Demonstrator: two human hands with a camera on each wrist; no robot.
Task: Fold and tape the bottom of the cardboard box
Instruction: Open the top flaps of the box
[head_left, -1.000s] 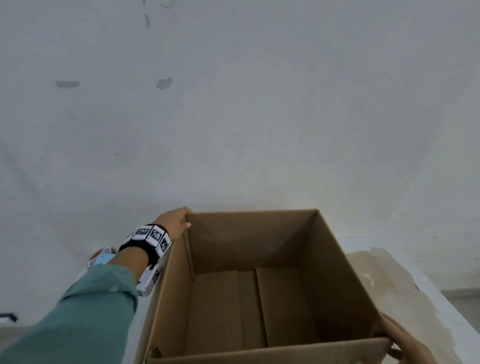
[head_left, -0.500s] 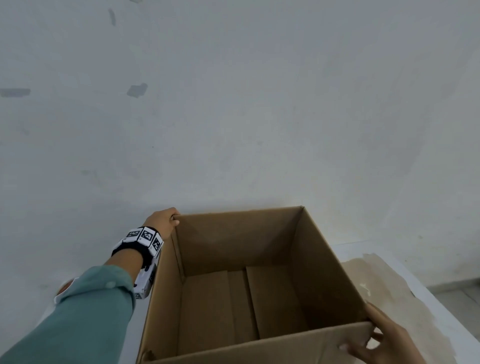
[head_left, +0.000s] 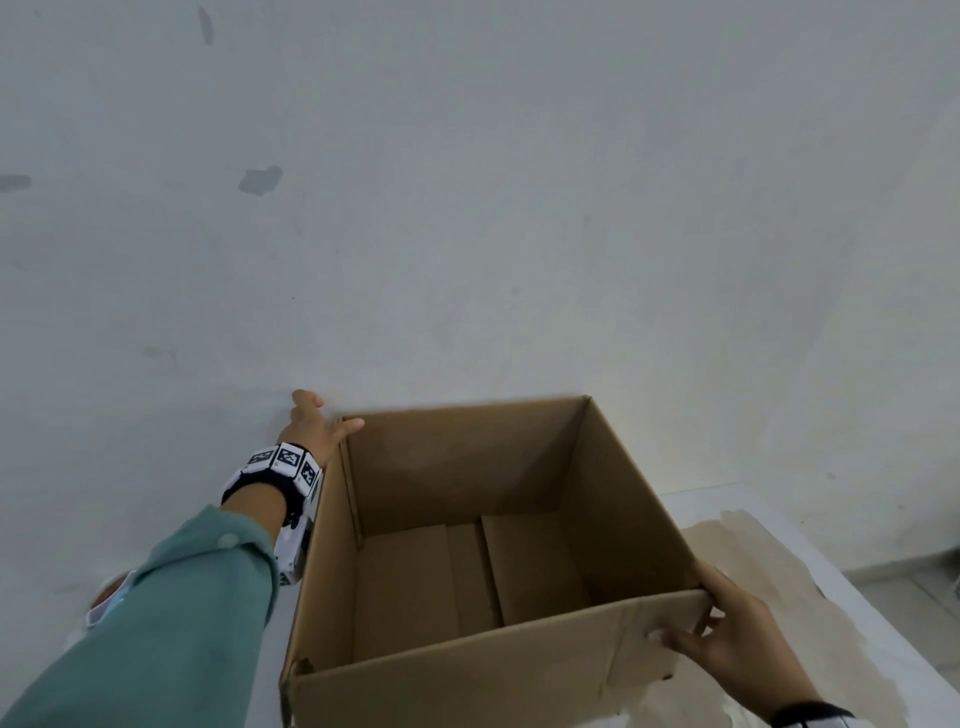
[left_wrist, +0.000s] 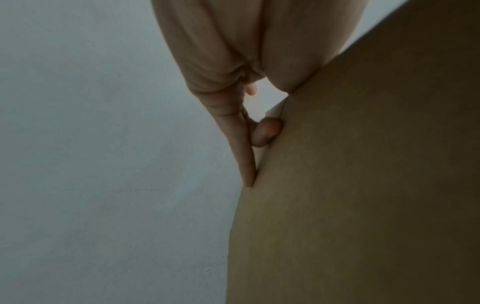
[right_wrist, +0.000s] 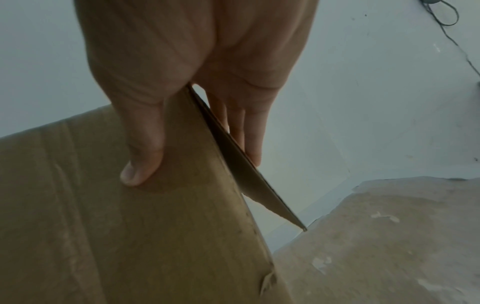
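The head camera is looking down into the cardboard box (head_left: 467, 545) from above. The 2 wrist cameras are looking closely along the hands at opposite box corners, sharing its walls.

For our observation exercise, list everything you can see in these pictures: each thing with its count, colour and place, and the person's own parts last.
cardboard box: one, brown, open top, centre of the table, flaps folded flat inside.
table: one, white with a worn tan patch, under the box.
wall: one, off-white with grey marks, behind the table.
cable: one, dark, top right in the right wrist view.
wrist camera band: one, black and white with markers, on the left wrist.
sleeve: one, teal, on the left arm.
left hand: fingers straight, touching the box's far left corner.
right hand: pinching the box's near right corner.
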